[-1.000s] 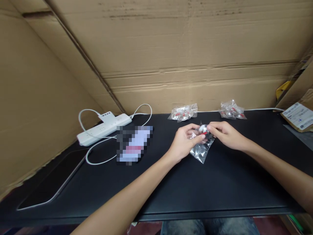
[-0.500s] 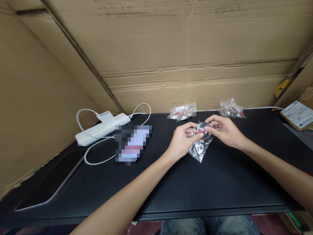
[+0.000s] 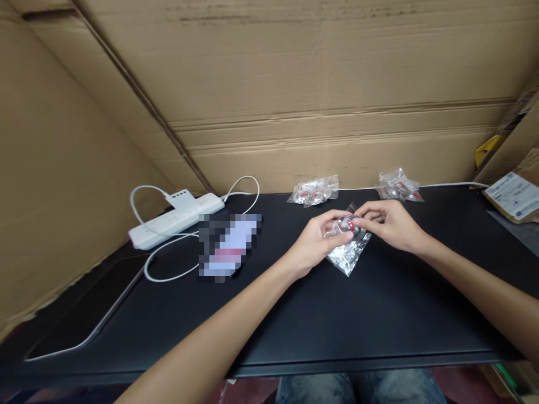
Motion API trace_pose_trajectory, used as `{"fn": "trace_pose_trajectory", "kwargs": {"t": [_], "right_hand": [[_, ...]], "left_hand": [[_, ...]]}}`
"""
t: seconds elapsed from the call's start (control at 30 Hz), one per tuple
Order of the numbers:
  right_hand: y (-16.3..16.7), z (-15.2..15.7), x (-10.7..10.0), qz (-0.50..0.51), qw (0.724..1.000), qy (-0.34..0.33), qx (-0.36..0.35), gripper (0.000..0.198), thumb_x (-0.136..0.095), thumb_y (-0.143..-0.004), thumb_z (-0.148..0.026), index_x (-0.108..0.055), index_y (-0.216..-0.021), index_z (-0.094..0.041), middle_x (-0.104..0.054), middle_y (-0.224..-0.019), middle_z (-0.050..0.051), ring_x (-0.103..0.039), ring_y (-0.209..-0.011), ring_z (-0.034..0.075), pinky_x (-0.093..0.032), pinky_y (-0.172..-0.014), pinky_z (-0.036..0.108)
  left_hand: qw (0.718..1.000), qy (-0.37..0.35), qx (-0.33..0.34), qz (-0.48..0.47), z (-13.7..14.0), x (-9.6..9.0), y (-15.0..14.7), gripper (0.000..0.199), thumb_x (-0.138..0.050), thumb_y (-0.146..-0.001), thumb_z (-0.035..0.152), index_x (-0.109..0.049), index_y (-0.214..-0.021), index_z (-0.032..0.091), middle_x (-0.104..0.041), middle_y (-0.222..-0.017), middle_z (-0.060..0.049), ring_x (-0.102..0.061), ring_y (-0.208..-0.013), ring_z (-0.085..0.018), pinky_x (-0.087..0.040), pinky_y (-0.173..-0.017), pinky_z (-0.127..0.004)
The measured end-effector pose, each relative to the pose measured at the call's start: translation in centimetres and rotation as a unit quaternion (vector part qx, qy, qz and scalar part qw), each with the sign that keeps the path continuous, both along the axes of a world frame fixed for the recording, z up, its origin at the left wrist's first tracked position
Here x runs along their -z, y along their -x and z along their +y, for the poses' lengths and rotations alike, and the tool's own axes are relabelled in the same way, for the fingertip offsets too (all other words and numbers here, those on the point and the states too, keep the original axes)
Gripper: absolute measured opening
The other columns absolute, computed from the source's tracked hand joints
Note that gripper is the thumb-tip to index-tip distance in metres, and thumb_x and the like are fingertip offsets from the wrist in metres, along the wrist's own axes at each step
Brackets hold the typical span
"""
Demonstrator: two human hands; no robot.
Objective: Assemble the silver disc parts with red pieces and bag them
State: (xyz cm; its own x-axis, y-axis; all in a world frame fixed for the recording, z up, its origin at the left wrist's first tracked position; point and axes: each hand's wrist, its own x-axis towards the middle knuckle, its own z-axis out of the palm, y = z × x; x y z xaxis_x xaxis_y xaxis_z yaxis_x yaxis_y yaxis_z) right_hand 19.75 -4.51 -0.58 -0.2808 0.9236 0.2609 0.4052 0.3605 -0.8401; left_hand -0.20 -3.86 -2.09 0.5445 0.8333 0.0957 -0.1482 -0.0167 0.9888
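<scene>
A clear plastic bag (image 3: 348,259) hangs low over the black tabletop between my hands. At its upper end shows a shiny round metal disc (image 3: 349,224) with a red piece on it. My left hand (image 3: 316,240) is closed on the left side of the bag, its thumb resting at the disc's lower edge. With thumb and fingers, my right hand (image 3: 385,223) pinches the disc's right side. Whether the disc is fully inside the plastic cannot be told, as fingers and glare cover part of it.
Two clear bags of similar metal and red pieces, a left one (image 3: 315,191) and a right one (image 3: 400,186), lie by the cardboard wall (image 3: 320,84). Leftward are a white power strip (image 3: 177,221), cables, a blurred phone-like object (image 3: 229,247) and a dark tablet-like slab (image 3: 88,308). A labelled package (image 3: 516,196) lies right.
The metal disc has tilted; its raised ring rim, visible earlier, no longer stands out above the fingers. My right hand has shifted slightly right and down. The bag has turned a little.
</scene>
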Motion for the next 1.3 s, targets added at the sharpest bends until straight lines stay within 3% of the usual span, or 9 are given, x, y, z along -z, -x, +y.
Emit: {"fn": "trace_pose_trajectory", "kwargs": {"t": [0.17, 0.4, 0.6, 0.7, 0.97, 1.2, 1.3], "right_hand": [[0.6, -0.4, -0.3, 0.054, 0.998, 0.013, 0.021, 0.033, -0.074, -0.078, -0.046, -0.059, -0.087, -0.018, -0.062, -0.061, -0.001, -0.054, -0.051, 0.011, -0.042, -0.049, 0.024], [0.3, -0.2, -0.5, 0.036, 0.999, 0.016, -0.006, 0.031, -0.075, -0.076, -0.045, -0.061, -0.077, -0.017, -0.061, -0.062, -0.001, -0.051, -0.052, 0.01, -0.039, -0.05, 0.024], [0.0, 0.0, -0.4, -0.016, 1.0, -0.02, 0.004, 0.029, -0.075, -0.077, -0.047, -0.069, -0.077, -0.018, -0.061, -0.068, 0.002, -0.045, -0.053, 0.01, -0.034, -0.049, 0.027], [0.0, -0.1, -0.6, -0.045, 0.998, -0.037, -0.01, 0.027, -0.072, -0.079, -0.046, -0.074, -0.076, -0.019, -0.062, -0.074, 0.003, -0.046, -0.058, 0.012, -0.035, -0.053, 0.029], [-0.6, 0.0, -1.4, -0.058, 0.997, -0.017, -0.038, 0.025, -0.071, -0.08, -0.046, -0.08, -0.077, -0.022, -0.051, -0.063, 0.0, -0.042, -0.057, 0.012, -0.032, -0.051, 0.028], [-0.1, -0.5, -1.7, 0.0, 0.995, -0.095, 0.023, 0.027, -0.065, -0.086, -0.042, -0.076, -0.087, -0.017, -0.066, -0.076, 0.006, -0.051, -0.064, 0.014, -0.038, -0.057, 0.028], [0.0, -0.8, -1.7, -0.045, 0.994, -0.101, 0.004, 0.03, -0.061, -0.089, -0.042, -0.075, -0.083, -0.017, -0.062, -0.065, 0.002, -0.045, -0.056, 0.012, -0.032, -0.052, 0.026]], "left_hand": [[0.997, 0.054, 0.044, -0.041, -0.4, -0.3, 0.1, 0.045, -0.077, -0.077, 0.022, -0.056, -0.118, 0.017, -0.068, -0.101, -0.007, -0.068, -0.091, -0.02, -0.053, -0.087, -0.038], [0.998, -0.009, 0.063, 0.025, -0.1, -0.7, 0.6, 0.049, -0.073, -0.081, 0.028, -0.053, -0.126, 0.02, -0.066, -0.103, -0.008, -0.069, -0.078, -0.018, -0.054, -0.076, -0.033], [0.993, 0.0, 0.113, 0.033, 0.3, -0.4, 0.9, 0.045, -0.075, -0.079, 0.023, -0.059, -0.12, 0.017, -0.067, -0.105, -0.01, -0.071, -0.09, -0.022, -0.054, -0.084, -0.036], [0.995, 0.005, 0.093, 0.02, 0.3, -0.1, 0.6, 0.04, -0.076, -0.078, 0.023, -0.061, -0.115, 0.015, -0.068, -0.099, -0.008, -0.071, -0.084, -0.02, -0.055, -0.085, -0.037], [0.998, 0.01, 0.055, 0.0, -0.2, 0.2, -0.2, 0.047, -0.078, -0.075, 0.02, -0.06, -0.119, 0.013, -0.07, -0.092, -0.006, -0.07, -0.086, -0.018, -0.056, -0.088, -0.037], [0.999, -0.001, 0.01, -0.053, -0.1, 0.2, -0.3, 0.05, -0.077, -0.077, 0.025, -0.06, -0.123, 0.014, -0.07, -0.107, -0.01, -0.069, -0.096, -0.022, -0.056, -0.089, -0.041], [0.998, -0.02, -0.01, -0.052, 0.0, 0.1, -0.1, 0.048, -0.075, -0.079, 0.027, -0.061, -0.123, 0.014, -0.071, -0.105, -0.01, -0.069, -0.096, -0.022, -0.054, -0.092, -0.041]]}}
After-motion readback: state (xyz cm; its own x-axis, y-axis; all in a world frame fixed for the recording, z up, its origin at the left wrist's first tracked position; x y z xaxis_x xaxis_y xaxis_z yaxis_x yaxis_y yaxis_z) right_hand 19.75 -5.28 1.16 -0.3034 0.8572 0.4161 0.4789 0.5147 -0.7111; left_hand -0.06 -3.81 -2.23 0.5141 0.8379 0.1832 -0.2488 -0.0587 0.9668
